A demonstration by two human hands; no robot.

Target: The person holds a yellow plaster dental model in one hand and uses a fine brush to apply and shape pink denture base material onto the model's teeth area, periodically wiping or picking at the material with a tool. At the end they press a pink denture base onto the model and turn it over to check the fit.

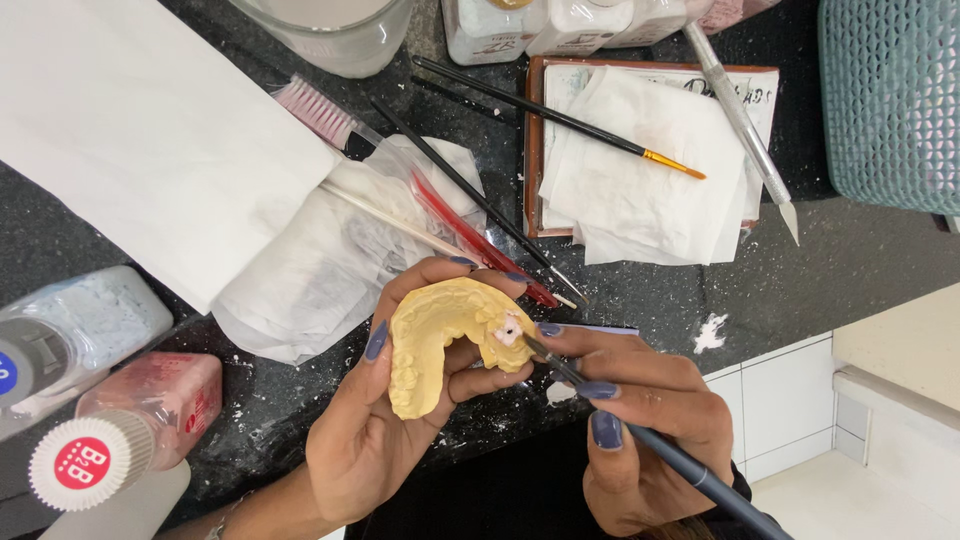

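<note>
Yellow cast of a dental arch is held in the left hand, whose fingers are curled round it above the dark counter's front edge. A small pale tooth is seen on the arch's right end. The right hand is closed on a dark brush, gripped like a pen, and its tip is laid against that tooth. The brush's handle is cut off by the lower edge, and the cast's underside is hidden by the palm.

Behind the hands, crumpled tissue is spread, with a red tool and thin black brushes lying across it; their ends are partly hidden by the fingers. A pink-bristled toothbrush is partly covered by white paper. Folded tissues are stacked on a brown tray, crossed by a gold-ferruled brush, with a silver scalpel at the right. A teal basket is cut off at the top right.

At the left, a clear bottle of white powder and a pink-powder bottle with a white ribbed cap bearing a red round label are laid on their sides. White jars at the top are cut off.
</note>
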